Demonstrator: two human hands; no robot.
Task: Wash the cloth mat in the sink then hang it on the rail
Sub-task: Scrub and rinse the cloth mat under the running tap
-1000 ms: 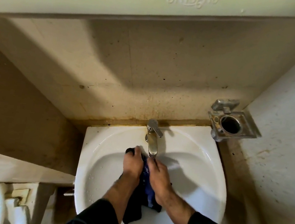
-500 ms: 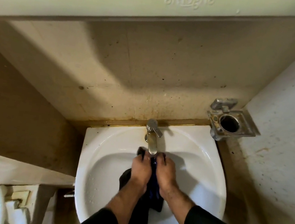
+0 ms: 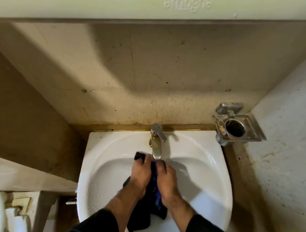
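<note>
Dark blue-black cloth mat (image 3: 154, 189) hangs bunched between both hands inside the white ceramic sink (image 3: 215, 185), under the chrome tap (image 3: 156, 143). Left hand (image 3: 141, 175) and right hand (image 3: 166, 182) each clench a fold of it, knuckles close together, its lower end trailing toward the near rim. A metal holder (image 3: 235, 125) is fixed to the wall at far right.

Only one readable word, "amogha", raised in lowercase letters and seen upside down on the pale cabinet edge (image 3: 187, 3) at about twelve o'clock, well above the tap; no other labels, numbers or signs legible.
</note>
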